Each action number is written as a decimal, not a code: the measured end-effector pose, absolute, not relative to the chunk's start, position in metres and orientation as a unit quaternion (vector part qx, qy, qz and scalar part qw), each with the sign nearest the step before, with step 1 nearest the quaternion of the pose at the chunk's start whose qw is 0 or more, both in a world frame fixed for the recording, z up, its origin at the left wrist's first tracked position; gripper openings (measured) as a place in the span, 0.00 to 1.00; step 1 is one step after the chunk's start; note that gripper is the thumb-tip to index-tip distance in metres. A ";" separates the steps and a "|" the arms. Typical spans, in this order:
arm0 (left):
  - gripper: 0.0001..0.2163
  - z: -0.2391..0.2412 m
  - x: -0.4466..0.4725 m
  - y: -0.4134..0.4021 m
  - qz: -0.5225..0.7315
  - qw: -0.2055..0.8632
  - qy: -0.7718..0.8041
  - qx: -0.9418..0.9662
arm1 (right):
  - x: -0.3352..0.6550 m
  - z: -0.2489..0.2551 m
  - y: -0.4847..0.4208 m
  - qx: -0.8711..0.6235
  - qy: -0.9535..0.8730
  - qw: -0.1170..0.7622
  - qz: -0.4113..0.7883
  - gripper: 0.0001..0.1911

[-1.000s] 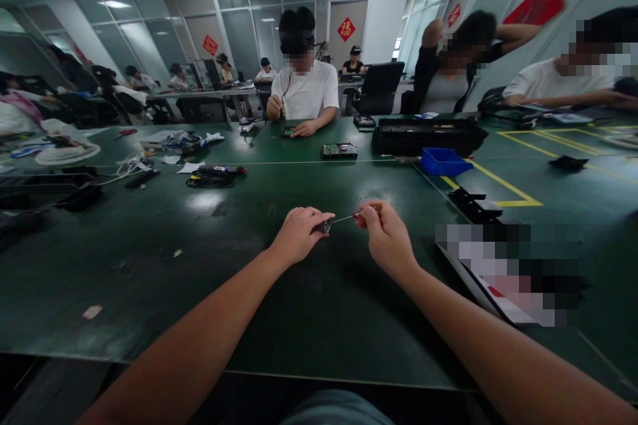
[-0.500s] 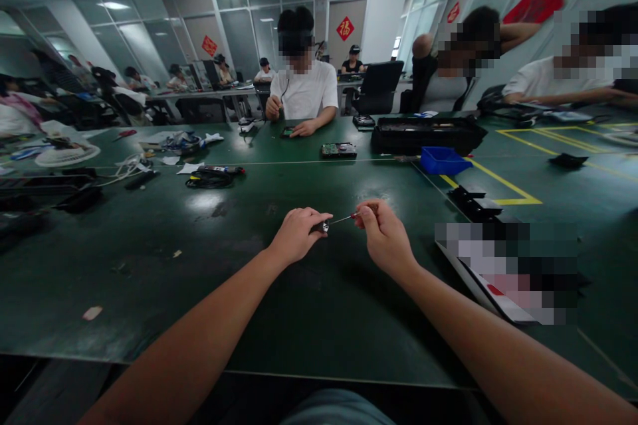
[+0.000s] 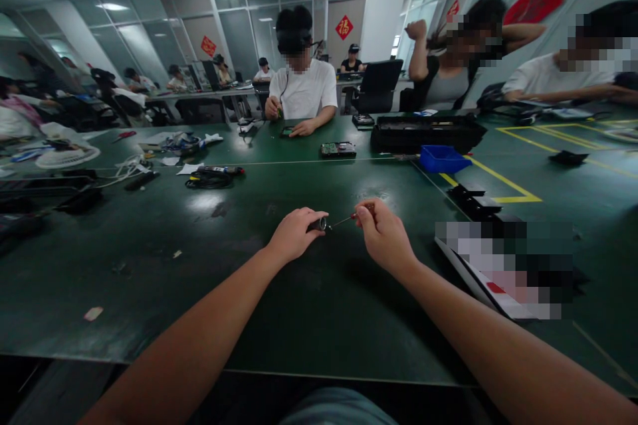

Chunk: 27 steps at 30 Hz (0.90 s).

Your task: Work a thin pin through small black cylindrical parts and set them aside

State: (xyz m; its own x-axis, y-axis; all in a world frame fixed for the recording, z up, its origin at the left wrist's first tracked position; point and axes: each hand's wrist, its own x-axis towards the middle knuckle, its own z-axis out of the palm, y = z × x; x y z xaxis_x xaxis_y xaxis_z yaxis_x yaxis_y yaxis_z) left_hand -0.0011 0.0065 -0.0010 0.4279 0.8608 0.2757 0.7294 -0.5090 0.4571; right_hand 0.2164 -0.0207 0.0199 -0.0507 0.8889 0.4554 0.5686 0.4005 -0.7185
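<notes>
My left hand [image 3: 292, 234] is closed around a small dark cylindrical part with a silver end [image 3: 320, 224], held just above the green table [image 3: 209, 265]. My right hand [image 3: 383, 232] pinches a thin screwdriver [image 3: 343, 218] by its red handle. The metal shaft points left, its tip at the silver end of the part. Both hands hover over the middle of the table, a hand's width apart.
A blurred flat object [image 3: 503, 265] lies right of my right hand. Farther back are a blue bin [image 3: 441, 159], a black case [image 3: 423, 133], a circuit board [image 3: 339, 149] and black cables [image 3: 212, 176]. A person in white [image 3: 302, 89] sits opposite; others sit at right.
My hands have barely shifted, staying joined at the screwdriver tip. The person at the back right has raised an arm higher.
</notes>
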 end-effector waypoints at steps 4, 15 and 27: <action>0.16 0.002 0.000 0.005 0.292 0.171 0.503 0.795 | 0.216 0.021 -0.022 -0.521 -0.696 0.462 0.177 0.11; 0.15 0.013 0.005 -0.003 0.333 0.197 0.533 0.752 | 0.216 0.022 -0.023 -0.520 -0.685 0.472 0.195 0.12; 0.13 0.004 0.007 -0.001 0.186 0.110 0.492 0.844 | 0.216 0.022 -0.022 -0.518 -0.675 0.487 0.198 0.12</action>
